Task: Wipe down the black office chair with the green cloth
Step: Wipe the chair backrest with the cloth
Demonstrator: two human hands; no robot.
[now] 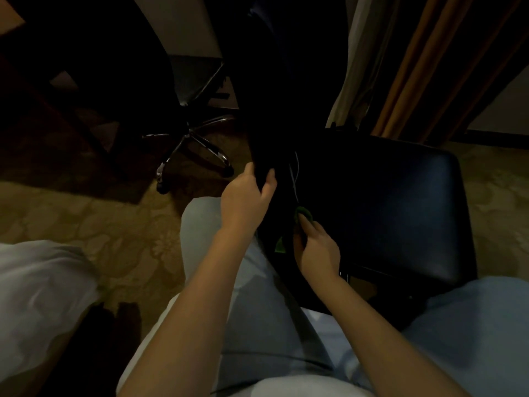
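The black office chair [380,207] stands right in front of me, its padded seat to the right and its dark backrest rising at centre. My left hand [247,197] grips the near edge of the backrest, thumb on one side and fingers on the other. My right hand [316,247] presses the green cloth [304,214] into the dark gap where backrest meets seat. Only small green patches of the cloth show; most of it is hidden by my fingers and the shadow.
A second swivel chair [197,81] with a chrome star base [197,144] stands behind at left, beside a dark wooden desk [34,81]. Orange curtains [423,67] hang at the upper right. Patterned carpet [94,224] covers the floor. My knees flank the chair.
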